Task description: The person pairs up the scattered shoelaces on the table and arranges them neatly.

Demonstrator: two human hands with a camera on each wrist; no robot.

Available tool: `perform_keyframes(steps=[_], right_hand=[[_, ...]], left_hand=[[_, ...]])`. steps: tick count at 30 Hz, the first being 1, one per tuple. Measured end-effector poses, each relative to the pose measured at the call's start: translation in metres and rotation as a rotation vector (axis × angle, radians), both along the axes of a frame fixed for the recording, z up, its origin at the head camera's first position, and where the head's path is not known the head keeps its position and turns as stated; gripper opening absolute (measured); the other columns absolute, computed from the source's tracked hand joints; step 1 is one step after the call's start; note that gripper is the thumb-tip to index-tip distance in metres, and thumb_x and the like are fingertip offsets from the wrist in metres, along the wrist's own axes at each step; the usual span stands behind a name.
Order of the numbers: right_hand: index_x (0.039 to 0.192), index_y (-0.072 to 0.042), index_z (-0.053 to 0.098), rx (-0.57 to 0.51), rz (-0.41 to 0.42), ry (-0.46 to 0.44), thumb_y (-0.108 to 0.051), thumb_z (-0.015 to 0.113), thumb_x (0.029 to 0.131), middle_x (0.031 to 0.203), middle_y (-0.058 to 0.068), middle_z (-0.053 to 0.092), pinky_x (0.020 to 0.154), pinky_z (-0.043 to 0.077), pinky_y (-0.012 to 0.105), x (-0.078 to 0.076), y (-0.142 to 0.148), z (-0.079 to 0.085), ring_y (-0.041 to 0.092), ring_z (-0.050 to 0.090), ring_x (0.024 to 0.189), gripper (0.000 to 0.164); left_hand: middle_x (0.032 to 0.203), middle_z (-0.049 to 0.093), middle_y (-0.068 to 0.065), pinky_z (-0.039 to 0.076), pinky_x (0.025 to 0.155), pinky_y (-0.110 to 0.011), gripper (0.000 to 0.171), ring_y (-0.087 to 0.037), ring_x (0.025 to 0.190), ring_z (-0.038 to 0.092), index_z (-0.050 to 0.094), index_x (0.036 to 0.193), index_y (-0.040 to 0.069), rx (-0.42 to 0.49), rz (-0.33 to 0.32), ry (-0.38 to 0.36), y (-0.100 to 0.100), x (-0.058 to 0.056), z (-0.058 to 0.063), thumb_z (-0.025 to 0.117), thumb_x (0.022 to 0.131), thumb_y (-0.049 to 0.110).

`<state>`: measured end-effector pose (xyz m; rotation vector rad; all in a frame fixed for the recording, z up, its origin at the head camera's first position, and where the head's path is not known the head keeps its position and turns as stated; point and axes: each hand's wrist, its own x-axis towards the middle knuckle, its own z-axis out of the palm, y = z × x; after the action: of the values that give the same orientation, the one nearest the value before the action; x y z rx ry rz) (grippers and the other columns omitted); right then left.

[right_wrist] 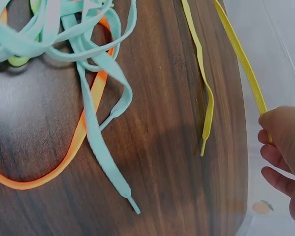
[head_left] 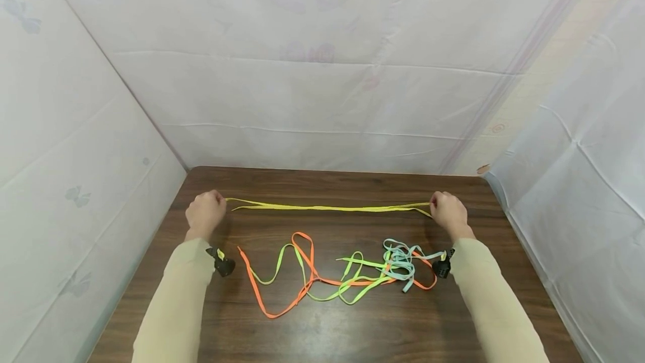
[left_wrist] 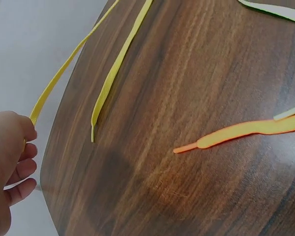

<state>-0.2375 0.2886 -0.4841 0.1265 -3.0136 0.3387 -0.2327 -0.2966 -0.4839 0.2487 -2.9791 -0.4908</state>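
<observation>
At the far side of the table my left hand (head_left: 206, 213) pinches one end of a yellow shoelace (left_wrist: 59, 76). My right hand (head_left: 448, 212) pinches the opposite end of a yellow lace (right_wrist: 243, 61), seen in the right wrist view. Between the hands yellow strands (head_left: 322, 208) run side by side, nearly straight. One loose yellow tip (left_wrist: 93, 132) lies on the wood near my left hand, and another loose yellow tip (right_wrist: 203, 145) lies near my right. Where the strands run together, I cannot tell which end belongs to which.
Closer to me, an orange shoelace (head_left: 257, 290) and a lime-green one (head_left: 330, 298) lie loosely tangled. A light blue lace (head_left: 400, 256) is bunched over their right part. The brown wooden table (head_left: 322, 340) meets white sheeting (head_left: 302, 99) at the back and sides.
</observation>
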Motion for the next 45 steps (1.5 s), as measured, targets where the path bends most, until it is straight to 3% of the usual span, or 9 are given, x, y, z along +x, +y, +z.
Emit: perform_keyframes(steps=[11,23,34,45], right_hand=[[0.090,0.000,0.059,0.013,-0.056,-0.043,-0.011,0.053,0.088,0.087,0.018,0.060,0.061,0.048,0.046,-0.010,-0.006,0.001,0.033,0.059,0.073,0.013],[0.096,0.003,0.057,0.003,-0.137,-0.088,-0.012,0.050,0.089,0.090,0.022,0.059,0.065,0.048,0.049,-0.009,-0.011,0.001,0.038,0.059,0.080,0.018],[0.092,0.003,0.057,-0.017,-0.148,-0.117,-0.012,0.050,0.089,0.087,0.021,0.059,0.062,0.048,0.048,-0.001,-0.013,-0.009,0.038,0.060,0.078,0.016],[0.095,0.001,0.056,-0.020,-0.131,-0.108,-0.012,0.053,0.089,0.089,0.020,0.060,0.064,0.049,0.048,0.004,-0.012,-0.026,0.037,0.060,0.079,0.015]], left_hand=[[0.086,0.065,-0.018,0.043,0.048,-0.043,0.026,-0.032,0.065,0.060,0.062,0.093,0.002,0.009,0.024,-0.036,0.008,-0.007,-0.001,0.043,0.089,0.020],[0.085,0.066,-0.018,0.044,0.050,-0.045,0.026,-0.034,0.067,0.061,0.063,0.091,0.002,0.041,0.056,-0.007,0.019,-0.010,-0.003,0.044,0.089,0.019],[0.090,0.067,-0.019,0.046,0.054,-0.047,0.025,-0.037,0.073,0.063,0.064,0.093,0.004,0.065,0.073,-0.050,0.026,-0.007,-0.017,0.046,0.090,0.020],[0.093,0.065,-0.018,0.045,0.058,-0.047,0.020,-0.037,0.076,0.062,0.060,0.097,0.006,0.100,0.089,-0.073,0.028,0.004,-0.029,0.052,0.090,0.023]])
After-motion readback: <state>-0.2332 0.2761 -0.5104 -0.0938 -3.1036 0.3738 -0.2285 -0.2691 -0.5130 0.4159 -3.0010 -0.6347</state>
